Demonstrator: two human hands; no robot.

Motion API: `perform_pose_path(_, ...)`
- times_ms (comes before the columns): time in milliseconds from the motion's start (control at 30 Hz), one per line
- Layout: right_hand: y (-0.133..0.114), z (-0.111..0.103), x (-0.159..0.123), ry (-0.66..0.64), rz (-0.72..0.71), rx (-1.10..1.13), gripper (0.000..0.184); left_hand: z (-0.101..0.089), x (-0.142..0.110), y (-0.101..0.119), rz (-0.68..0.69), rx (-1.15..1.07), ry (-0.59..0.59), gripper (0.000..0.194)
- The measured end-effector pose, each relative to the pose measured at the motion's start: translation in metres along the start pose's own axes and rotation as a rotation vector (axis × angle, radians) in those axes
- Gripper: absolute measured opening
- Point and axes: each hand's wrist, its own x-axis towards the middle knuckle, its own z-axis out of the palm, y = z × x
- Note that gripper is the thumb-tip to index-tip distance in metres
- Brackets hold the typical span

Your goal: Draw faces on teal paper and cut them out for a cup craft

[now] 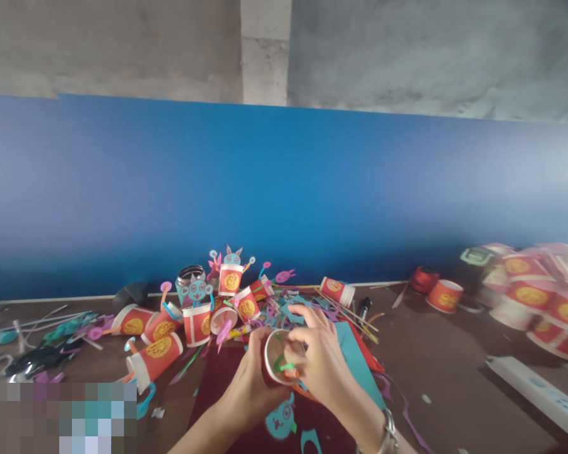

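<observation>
My left hand [253, 372] is wrapped around a red paper cup [269, 372] with a white rim, its mouth tilted toward me. Inside the cup, green strips [280, 364] and a small orange piece [291, 374] show near the lower wall. My right hand [319, 356], with a bracelet at the wrist, has bent fingertips inside the cup's mouth while another finger sticks out above it. What those fingertips hold, if anything, is hidden. Below the cup, a blue paper animal face [281, 421] lies on a dark maroon sheet [213, 384].
Red cups with paper figures [197, 323] crowd the left and centre back, around coloured paper scraps [288, 309]. Thin wooden sticks [355, 312] and a turquoise sheet [355, 353] lie to the right. Farther right are stacked cups [532, 293] and a white power strip [537, 391].
</observation>
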Motion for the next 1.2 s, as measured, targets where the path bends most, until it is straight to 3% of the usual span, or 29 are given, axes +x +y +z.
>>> perform_pose_path(500, 0.0019, 0.0023, -0.0009, 0.018, -0.048, -0.058, 0.010, 0.0013, -0.0003, -0.0037, 0.059, 0.034, 0.017, 0.057)
perform_pose_path(733, -0.0009, 0.0033, -0.0028, 0.032, -0.114, -0.113, 0.015, 0.0017, -0.0014, -0.0017, 0.069, 0.061, 0.007, 0.056)
perform_pose_path(1200, -0.0007, 0.0078, -0.0054, 0.123, -0.209, -0.091, 0.016, 0.0020, -0.0001, -0.0010, 0.105, 0.061, 0.010, 0.056)
